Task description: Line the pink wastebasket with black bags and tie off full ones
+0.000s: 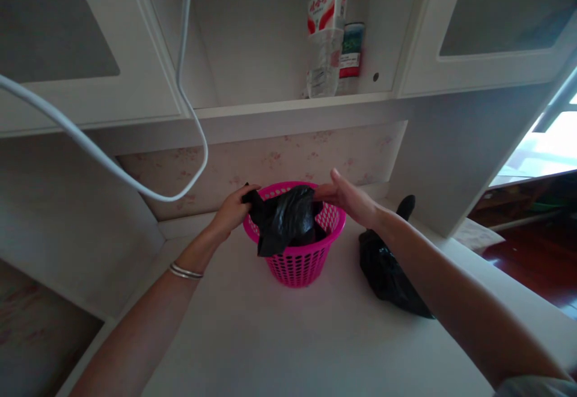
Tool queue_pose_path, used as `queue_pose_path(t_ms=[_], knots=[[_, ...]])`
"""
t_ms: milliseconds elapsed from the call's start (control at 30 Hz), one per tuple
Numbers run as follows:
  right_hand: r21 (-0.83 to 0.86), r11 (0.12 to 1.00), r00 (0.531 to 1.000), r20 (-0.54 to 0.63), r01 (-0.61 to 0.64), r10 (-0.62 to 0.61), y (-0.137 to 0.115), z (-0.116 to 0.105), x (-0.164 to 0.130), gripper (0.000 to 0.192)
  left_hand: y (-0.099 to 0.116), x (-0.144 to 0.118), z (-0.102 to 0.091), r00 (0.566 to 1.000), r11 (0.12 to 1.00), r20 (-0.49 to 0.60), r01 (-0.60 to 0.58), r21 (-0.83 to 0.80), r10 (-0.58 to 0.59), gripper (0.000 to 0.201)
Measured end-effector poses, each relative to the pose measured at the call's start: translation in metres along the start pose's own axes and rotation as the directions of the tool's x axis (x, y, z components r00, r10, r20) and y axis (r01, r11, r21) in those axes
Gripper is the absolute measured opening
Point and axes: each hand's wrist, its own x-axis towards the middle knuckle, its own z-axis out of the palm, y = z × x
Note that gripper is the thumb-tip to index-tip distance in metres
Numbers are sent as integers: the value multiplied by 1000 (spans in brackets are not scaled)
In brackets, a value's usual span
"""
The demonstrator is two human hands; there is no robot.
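A: What is counted on the white desk (252, 337)?

B: One pink basket (297, 261) is seen, standing upright near the far edge of the desk, with its open mouth turned up. Two black bags are counted: one black bag (283, 219) draped over the basket's rim, and a second black bag (390, 270) lying on the desk just to the right of the basket. Two bottles (325, 42) are stood side by side on the shelf above. One white cable (180, 84) is hung across the left of the view. One bracelet (184, 272) is worn on the left wrist.

A: How is the draped bag held?

B: Its left edge is gripped by the left hand (232, 209), with the fingers curled shut around the plastic at the basket's left rim. Its right edge is pinched by the right hand (349, 198) at the far right rim, with the thumb raised above the other fingers.

A: Which way is it laid?

B: It is stretched left to right between the two hands across the basket's mouth, and a flap is let down over the near rim, pointing toward the viewer.

A: And the second bag?

B: Its long axis is run from far left to near right, partly hidden behind the right forearm.
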Motion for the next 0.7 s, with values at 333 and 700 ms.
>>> queue_pose_path(t_ms=[333,700], knots=[[204,972,882,-471,116,-7,16,-23,-8,29,-17,-32,-33,995,934,-59,52,-352,-78,85],[261,962,869,-457,-74,191,48,-27,-22,24,-36,-35,-30,936,900,-77,306,-310,-344,41]])
